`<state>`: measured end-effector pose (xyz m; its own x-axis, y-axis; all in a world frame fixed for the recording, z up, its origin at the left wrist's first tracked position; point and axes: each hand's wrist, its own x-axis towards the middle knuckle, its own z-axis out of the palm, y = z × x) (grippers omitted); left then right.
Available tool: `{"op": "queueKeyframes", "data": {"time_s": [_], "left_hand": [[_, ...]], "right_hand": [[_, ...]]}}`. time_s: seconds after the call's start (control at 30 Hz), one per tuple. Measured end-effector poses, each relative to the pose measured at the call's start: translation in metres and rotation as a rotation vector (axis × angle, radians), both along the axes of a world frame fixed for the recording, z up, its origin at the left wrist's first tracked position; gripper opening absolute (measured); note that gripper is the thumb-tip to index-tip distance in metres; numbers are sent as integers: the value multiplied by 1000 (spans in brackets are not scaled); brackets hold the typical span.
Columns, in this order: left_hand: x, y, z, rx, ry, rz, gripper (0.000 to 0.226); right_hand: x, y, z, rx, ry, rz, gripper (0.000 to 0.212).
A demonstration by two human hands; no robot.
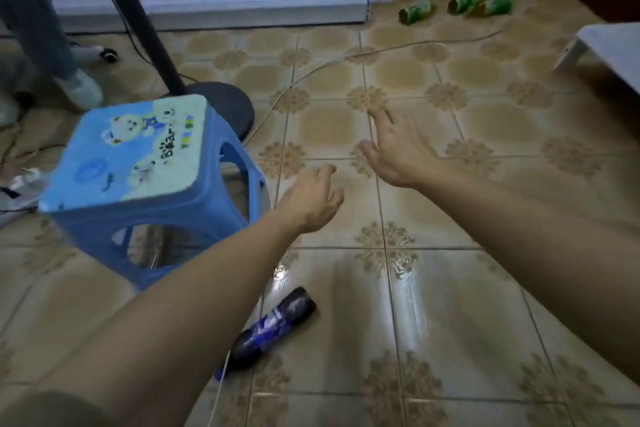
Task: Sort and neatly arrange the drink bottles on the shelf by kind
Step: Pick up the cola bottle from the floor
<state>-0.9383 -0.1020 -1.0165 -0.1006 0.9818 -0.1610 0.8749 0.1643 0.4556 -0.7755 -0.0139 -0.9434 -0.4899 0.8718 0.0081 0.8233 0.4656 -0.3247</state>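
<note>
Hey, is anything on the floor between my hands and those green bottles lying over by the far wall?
Only a thin cable lying across the tiles. Otherwise nothing visible stands between the left hand or right hand and the green bottles; the blue stool sits off to the left.

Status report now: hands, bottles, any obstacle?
Left hand and right hand open, empty. Dark plastic bottle with blue label lies on tiled floor; green bottles lie farther off. Blue plastic stool beside left arm.

Blue plastic stool (138, 163) with bear print, black round stand base (225, 104), cord (346, 61) across tiled floor (450, 288)
</note>
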Motion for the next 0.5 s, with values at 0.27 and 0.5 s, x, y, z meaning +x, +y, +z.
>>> {"op": "queueKeyframes", "data": {"time_s": [0.27,0.5], "left_hand": [[-3,-89,-100,-576,208,-79,72],[-11,-115,-160,-560,281,-53,65]], "right_hand": [[-15,-72,-133,-298,-175,135,60],[-3,-95,-203,-437,-159,136,58]]}}
